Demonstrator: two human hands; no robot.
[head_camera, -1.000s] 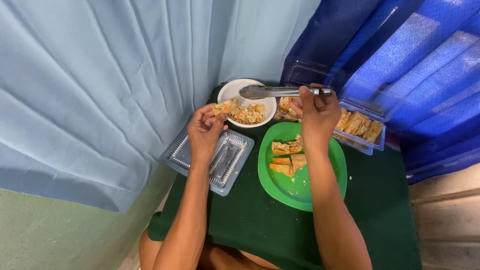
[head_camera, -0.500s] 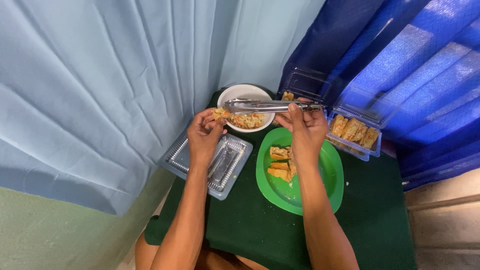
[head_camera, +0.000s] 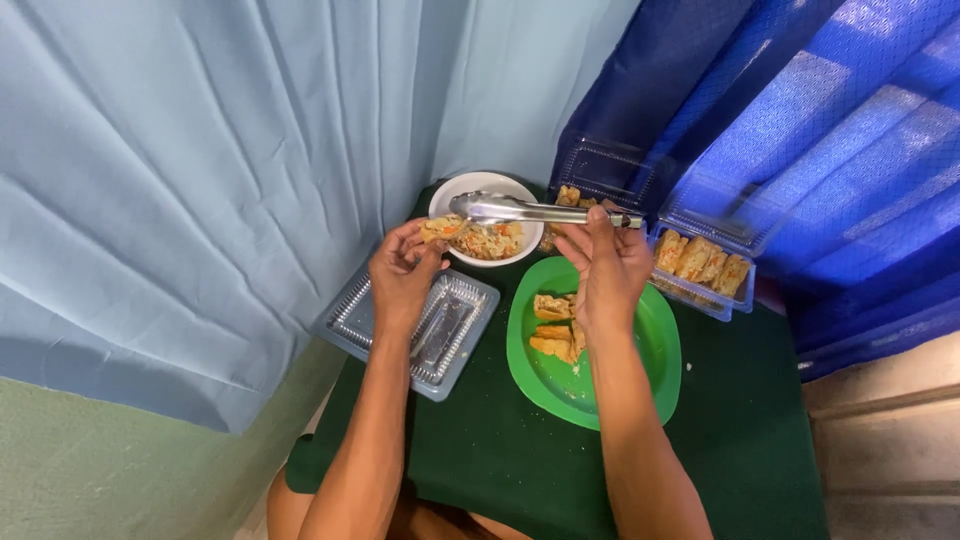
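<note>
Seen from above, the right hand (head_camera: 608, 268) grips metal tongs (head_camera: 530, 210) over a white bowl (head_camera: 487, 219) of food, while the left hand (head_camera: 402, 270) pinches a morsel at the bowl's rim, beside a green plate (head_camera: 620, 375).

Pretty cramped up top: bowl (head_camera: 487, 188) at 12, trays (head_camera: 700, 270) at 2, curtains right behind. Lid (head_camera: 415, 325) blocks 9, plate (head_camera: 610, 375) fills the middle. Only open surface (head_camera: 740, 450) is the green cloth at 5 and a strip at 7, beside the arms.
</note>
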